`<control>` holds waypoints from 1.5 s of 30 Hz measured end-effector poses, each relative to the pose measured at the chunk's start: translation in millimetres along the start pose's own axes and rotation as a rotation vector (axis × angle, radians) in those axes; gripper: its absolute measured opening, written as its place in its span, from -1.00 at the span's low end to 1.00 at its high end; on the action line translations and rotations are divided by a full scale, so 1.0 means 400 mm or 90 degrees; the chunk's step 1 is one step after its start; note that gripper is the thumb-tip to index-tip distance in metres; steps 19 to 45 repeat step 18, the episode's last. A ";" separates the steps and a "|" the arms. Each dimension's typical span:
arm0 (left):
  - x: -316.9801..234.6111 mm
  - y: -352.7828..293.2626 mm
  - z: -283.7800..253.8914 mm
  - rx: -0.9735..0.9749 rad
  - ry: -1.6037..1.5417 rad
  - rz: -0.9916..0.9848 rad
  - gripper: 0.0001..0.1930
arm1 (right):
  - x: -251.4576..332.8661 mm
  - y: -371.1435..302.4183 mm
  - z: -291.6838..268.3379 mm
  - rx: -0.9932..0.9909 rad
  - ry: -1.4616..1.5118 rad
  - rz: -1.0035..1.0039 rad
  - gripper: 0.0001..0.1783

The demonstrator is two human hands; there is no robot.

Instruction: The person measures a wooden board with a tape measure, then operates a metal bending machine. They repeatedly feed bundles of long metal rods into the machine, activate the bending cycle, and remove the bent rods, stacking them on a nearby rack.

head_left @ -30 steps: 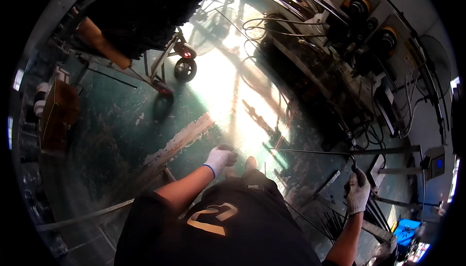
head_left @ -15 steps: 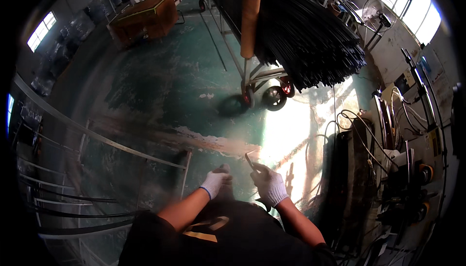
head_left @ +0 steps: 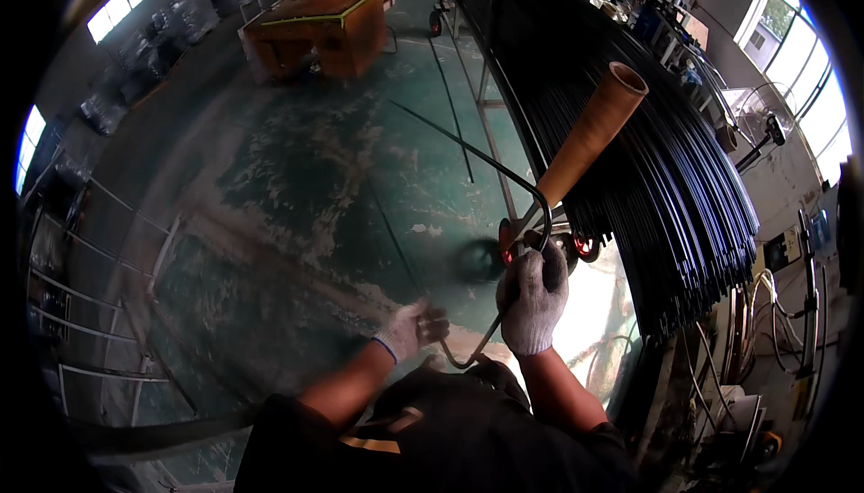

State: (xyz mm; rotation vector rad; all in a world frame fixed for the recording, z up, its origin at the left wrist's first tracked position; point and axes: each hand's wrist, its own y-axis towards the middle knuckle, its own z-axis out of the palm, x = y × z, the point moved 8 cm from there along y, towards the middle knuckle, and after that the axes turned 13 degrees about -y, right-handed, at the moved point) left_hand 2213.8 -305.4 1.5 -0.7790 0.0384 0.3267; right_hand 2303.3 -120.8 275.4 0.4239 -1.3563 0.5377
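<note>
My right hand [head_left: 535, 304], in a white knit glove, is closed round a thin black bent rod [head_left: 545, 214]. From the grip the rod rises to a curved bend, and one long arm runs off to the far left. Below the hand it drops to a second bend near my body, where another arm turns back up and away. Beside that lower arm is my left hand [head_left: 412, 329], also gloved, its fingers stretched to the right and slightly blurred. Whether it touches the rod is unclear.
A wheeled rack with a dense bundle of black rods [head_left: 666, 196] stands ahead right, a brown cardboard tube [head_left: 594, 133] upright at its corner. A brown desk [head_left: 315, 29] stands far left. Metal frames [head_left: 117, 286] line the left; equipment and cables [head_left: 778, 313] the right.
My right hand has risen and moved forward, bringing the bent rod fully into sight. My left hand's fingers have straightened. The rack appears closer and further right in view.
</note>
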 end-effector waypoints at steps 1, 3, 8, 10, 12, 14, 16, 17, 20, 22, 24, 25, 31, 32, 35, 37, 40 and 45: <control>-0.075 0.033 0.027 -0.009 -0.019 0.048 -0.78 | -0.008 0.048 0.023 -0.012 0.009 -0.010 -0.68; -0.212 0.104 0.062 -0.033 -0.038 0.118 -0.89 | -0.048 0.153 0.053 0.008 -0.019 -0.023 -0.72; -0.545 0.273 0.039 -0.107 0.087 0.292 -0.84 | -0.135 0.434 0.159 0.030 -0.110 -0.014 -0.68; -0.682 0.378 0.022 -0.151 0.067 0.324 -0.81 | -0.180 0.587 0.209 0.043 -0.082 0.040 -0.64; -0.805 0.432 0.074 -0.214 0.080 0.353 -0.77 | -0.247 0.757 0.240 0.024 -0.095 0.068 -0.62; -0.939 0.472 0.164 -0.207 0.069 0.361 -0.77 | -0.339 0.930 0.275 0.003 -0.070 0.106 -0.62; -1.075 0.510 0.276 -0.201 0.047 0.383 -0.77 | -0.420 1.091 0.306 0.015 -0.061 0.169 -0.64; -1.140 0.526 0.317 -0.175 0.043 0.406 -0.76 | -0.463 1.158 0.323 0.030 -0.070 0.195 -0.65; -1.203 0.531 0.349 -0.171 0.073 0.421 -0.76 | -0.488 1.212 0.345 0.070 -0.068 0.229 -0.64; -1.203 0.531 0.349 -0.171 0.073 0.421 -0.76 | -0.488 1.212 0.345 0.070 -0.068 0.229 -0.64; -1.203 0.531 0.349 -0.171 0.073 0.421 -0.76 | -0.488 1.212 0.345 0.070 -0.068 0.229 -0.64; -1.203 0.531 0.349 -0.171 0.073 0.421 -0.76 | -0.488 1.212 0.345 0.070 -0.068 0.229 -0.64; -1.203 0.531 0.349 -0.171 0.073 0.421 -0.76 | -0.488 1.212 0.345 0.070 -0.068 0.229 -0.64; -1.203 0.531 0.349 -0.171 0.073 0.421 -0.76 | -0.488 1.212 0.345 0.070 -0.068 0.229 -0.64; -1.203 0.531 0.349 -0.171 0.073 0.421 -0.76 | -0.488 1.212 0.345 0.070 -0.068 0.229 -0.64; -1.203 0.531 0.349 -0.171 0.073 0.421 -0.76 | -0.488 1.212 0.345 0.070 -0.068 0.229 -0.64; -1.203 0.531 0.349 -0.171 0.073 0.421 -0.76 | -0.488 1.212 0.345 0.070 -0.068 0.229 -0.64; -1.203 0.531 0.349 -0.171 0.073 0.421 -0.76 | -0.488 1.212 0.345 0.070 -0.068 0.229 -0.64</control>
